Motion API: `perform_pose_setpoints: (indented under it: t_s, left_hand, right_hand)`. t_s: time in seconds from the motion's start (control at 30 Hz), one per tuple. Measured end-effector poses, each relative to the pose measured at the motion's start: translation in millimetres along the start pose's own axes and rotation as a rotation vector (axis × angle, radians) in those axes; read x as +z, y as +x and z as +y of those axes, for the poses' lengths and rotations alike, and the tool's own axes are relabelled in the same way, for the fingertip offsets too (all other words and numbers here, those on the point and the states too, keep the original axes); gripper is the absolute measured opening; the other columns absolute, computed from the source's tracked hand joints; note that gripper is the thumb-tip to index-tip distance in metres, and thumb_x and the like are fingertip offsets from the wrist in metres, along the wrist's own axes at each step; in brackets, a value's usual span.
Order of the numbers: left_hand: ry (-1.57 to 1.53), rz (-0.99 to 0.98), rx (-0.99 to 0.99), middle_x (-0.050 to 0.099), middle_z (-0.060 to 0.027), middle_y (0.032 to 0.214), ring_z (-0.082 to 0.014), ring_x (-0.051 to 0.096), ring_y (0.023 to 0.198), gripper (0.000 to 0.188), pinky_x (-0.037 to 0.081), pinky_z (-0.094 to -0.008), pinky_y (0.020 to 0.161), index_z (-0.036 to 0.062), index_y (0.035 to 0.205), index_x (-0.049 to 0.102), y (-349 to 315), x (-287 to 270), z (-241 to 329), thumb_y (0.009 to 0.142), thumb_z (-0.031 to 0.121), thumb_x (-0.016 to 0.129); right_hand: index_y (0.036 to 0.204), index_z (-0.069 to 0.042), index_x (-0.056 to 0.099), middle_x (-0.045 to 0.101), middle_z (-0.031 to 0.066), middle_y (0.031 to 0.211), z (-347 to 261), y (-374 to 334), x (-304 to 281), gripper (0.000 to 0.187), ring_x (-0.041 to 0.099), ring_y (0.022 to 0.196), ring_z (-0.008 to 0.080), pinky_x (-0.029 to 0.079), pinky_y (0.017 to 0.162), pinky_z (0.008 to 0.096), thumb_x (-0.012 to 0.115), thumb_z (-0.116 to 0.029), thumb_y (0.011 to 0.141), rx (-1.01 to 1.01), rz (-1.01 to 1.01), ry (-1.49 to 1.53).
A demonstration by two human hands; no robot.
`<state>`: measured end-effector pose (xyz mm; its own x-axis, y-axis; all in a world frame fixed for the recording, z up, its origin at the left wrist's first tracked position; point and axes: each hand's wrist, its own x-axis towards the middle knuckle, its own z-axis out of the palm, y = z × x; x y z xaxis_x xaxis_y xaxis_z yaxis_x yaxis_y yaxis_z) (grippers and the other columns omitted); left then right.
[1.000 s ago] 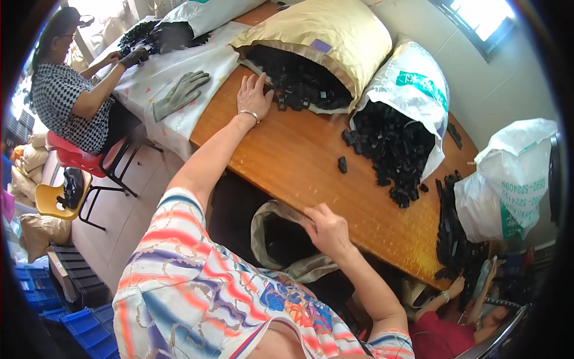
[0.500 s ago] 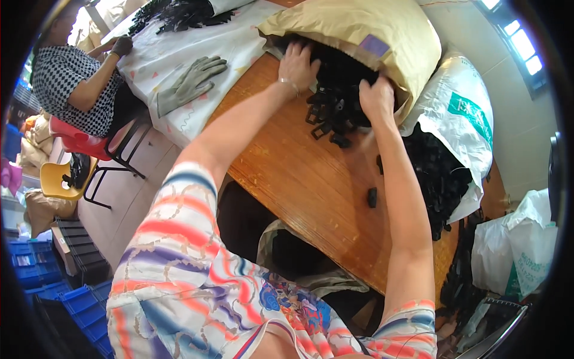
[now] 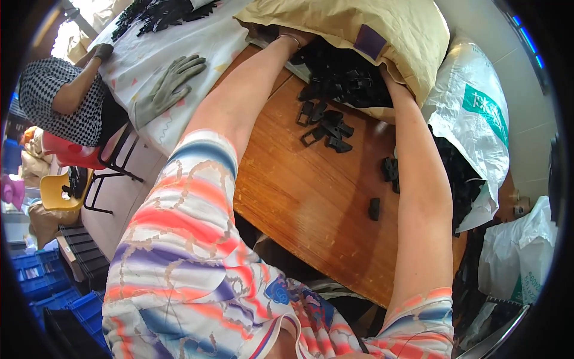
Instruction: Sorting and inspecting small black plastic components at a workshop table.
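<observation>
Head view: bulging tan paper-like sack [image 3: 406, 36], small black plastic parts [image 3: 344, 75]; likely heavy, grasp rim [image 3: 338, 37]. Your 2 hands [image 3: 303, 37]: apart, grip hidden.

A tan sack [image 3: 335, 19] lay on its side, mouth open, with black parts [image 3: 345, 76] showing inside.
Creased and bulging, it rested on the brown wooden surface [image 3: 299, 197]; the small, angular parts were heaped in its mouth, and several lay clustered just outside.

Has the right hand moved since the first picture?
Yes: the right hand, mostly hidden, went forward from the wooden table's near edge into the tan sack.
</observation>
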<state>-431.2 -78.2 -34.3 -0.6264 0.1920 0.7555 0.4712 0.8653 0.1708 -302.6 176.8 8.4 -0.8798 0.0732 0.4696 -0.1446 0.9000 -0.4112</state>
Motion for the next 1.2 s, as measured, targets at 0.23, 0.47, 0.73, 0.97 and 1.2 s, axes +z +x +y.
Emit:
perform_pose_setpoints:
  t_s: [0.23,0.47,0.73,0.97,1.2]
  left_hand:
    - [-0.151,-0.047,-0.049,0.06,-0.0136,0.13,-0.0357,0.055,0.12,0.052,0.043,-0.0481,0.099,0.015,0.126,0.062,-25,-6,45,0.088,0.049,0.056]
    - [-0.464,-0.31,-0.075,0.064,-0.021,0.115,-0.0399,0.059,0.108,0.05,0.047,-0.0465,0.092,0.0045,0.116,0.064,-57,-47,62,0.09,0.045,0.054]
    - [-0.57,-0.325,0.053,0.058,-0.025,0.122,-0.043,0.053,0.113,0.054,0.044,-0.0451,0.097,-0.0033,0.123,0.054,-81,-97,67,0.088,0.037,0.057]
    - [-0.557,-0.216,0.177,0.059,-0.0183,0.118,-0.0384,0.054,0.114,0.044,0.046,-0.0425,0.097,0.0015,0.119,0.056,-104,-110,90,0.083,0.024,0.066]
    - [-0.618,-0.286,0.254,0.056,-0.0169,0.121,-0.0384,0.053,0.113,0.055,0.047,-0.0429,0.097,0.0044,0.123,0.056,-102,-118,110,0.076,0.028,0.072]
  right_hand:
    - [0.15,-0.019,0.036,0.028,0.0065,0.159,3,6,14,0.068,0.021,0.147,0.0266,0.022,0.118,0.0395,0.039,-0.057,0.093,0.127,-0.256,-0.172]
    - [0.129,-0.007,0.06,0.055,0.0199,0.136,-44,-24,7,0.052,0.045,0.133,0.0359,0.033,0.112,0.0441,0.055,-0.036,0.087,-0.046,-0.369,-0.308]
    - [0.127,-0.004,0.06,0.058,0.0254,0.128,-67,-61,-19,0.051,0.052,0.12,0.0427,0.042,0.1,0.0466,0.057,-0.037,0.087,-0.1,-0.315,-0.182]
    - [0.112,-0.004,0.066,0.052,0.024,0.131,-58,-108,-42,0.039,0.043,0.127,0.042,0.04,0.103,0.0468,0.066,-0.013,0.073,-0.444,-0.201,-0.262]
    - [0.1,0.001,0.068,0.055,0.0279,0.12,-49,-142,-73,0.027,0.058,0.103,0.045,0.049,0.091,0.0472,0.068,-0.004,0.073,-0.446,-0.208,-0.126]
